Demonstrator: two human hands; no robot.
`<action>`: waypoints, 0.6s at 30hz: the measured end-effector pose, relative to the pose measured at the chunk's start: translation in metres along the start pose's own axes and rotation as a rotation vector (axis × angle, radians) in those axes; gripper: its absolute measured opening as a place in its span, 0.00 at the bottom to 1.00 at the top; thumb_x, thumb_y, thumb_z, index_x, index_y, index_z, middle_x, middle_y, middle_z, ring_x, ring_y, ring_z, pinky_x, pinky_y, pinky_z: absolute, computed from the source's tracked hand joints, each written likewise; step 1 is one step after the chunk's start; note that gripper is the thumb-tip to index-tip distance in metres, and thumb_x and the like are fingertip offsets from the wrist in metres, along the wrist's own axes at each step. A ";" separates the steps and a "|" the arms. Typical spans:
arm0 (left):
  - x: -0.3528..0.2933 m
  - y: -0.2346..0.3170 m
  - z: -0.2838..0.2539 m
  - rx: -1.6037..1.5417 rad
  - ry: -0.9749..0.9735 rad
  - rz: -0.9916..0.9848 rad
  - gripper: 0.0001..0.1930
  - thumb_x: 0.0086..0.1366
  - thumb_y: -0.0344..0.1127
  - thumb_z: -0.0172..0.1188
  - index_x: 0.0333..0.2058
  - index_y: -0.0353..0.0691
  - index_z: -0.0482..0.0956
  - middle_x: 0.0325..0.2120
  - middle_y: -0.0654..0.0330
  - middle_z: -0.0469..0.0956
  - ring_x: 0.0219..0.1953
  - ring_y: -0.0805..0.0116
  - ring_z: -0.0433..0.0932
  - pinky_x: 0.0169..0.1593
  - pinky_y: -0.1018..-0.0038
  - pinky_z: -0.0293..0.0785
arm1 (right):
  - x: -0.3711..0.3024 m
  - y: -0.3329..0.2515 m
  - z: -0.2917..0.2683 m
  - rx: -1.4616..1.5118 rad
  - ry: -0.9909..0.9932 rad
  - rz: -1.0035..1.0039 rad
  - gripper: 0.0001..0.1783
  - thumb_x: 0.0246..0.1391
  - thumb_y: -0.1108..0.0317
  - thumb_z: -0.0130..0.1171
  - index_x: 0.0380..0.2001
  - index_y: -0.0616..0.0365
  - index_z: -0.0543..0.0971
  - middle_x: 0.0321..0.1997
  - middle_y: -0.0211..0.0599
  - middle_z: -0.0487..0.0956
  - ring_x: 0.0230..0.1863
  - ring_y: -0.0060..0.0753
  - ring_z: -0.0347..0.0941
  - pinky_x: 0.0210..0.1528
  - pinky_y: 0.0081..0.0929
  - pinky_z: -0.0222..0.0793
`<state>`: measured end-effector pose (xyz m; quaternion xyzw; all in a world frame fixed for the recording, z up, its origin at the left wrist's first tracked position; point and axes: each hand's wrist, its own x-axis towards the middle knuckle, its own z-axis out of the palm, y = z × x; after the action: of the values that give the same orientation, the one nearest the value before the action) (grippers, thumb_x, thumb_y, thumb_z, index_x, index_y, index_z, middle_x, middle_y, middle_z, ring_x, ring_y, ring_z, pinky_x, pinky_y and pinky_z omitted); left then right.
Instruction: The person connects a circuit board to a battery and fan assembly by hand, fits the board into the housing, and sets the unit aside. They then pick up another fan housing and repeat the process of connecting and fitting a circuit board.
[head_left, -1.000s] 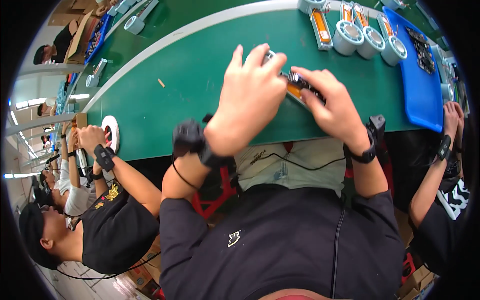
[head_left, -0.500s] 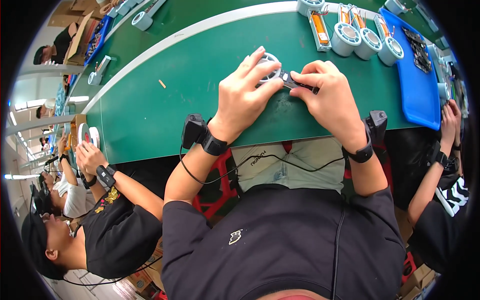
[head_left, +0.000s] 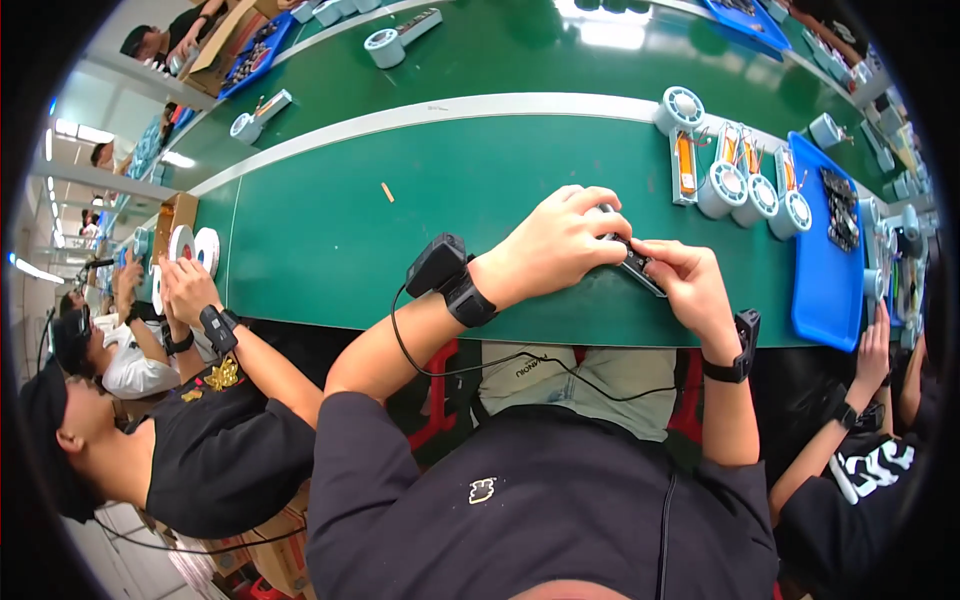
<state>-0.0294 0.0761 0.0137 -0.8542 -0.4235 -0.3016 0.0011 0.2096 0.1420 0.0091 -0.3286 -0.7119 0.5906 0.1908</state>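
- Head view: fan-like unit (head_left: 654, 287) held over green table (head_left: 350, 250); handle points to 5 o'clock.
- Left hand (head_left: 560, 242) curls round its round end.
- Right hand (head_left: 693, 285), about 4 o'clock of that end, seems to pinch black board (head_left: 633, 262) on handle; exact contact hidden.
- Risk: uneven thumb pressure could tilt board; loose left grip could let unit swivel; wires underneath, if any, could get trapped.

Green table (head_left: 330, 250): blue tray (head_left: 822, 285), pale-blue units (head_left: 727, 182), tan strip (head_left: 387, 192).
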 end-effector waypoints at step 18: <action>0.042 -0.242 -0.090 0.580 0.340 -0.109 0.07 0.51 0.34 0.63 0.28 0.46 0.89 0.46 0.53 0.83 0.55 0.51 0.76 0.62 0.57 0.69 | -0.029 0.023 0.016 -0.096 0.356 -0.170 0.15 0.58 0.79 0.57 0.50 0.68 0.78 0.53 0.45 0.81 0.53 0.38 0.77 0.60 0.33 0.70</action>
<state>-0.2316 0.2380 0.0475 -0.7320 -0.5303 -0.3066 0.2983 0.2253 0.1122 -0.0139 -0.3751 -0.7194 0.4705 0.3470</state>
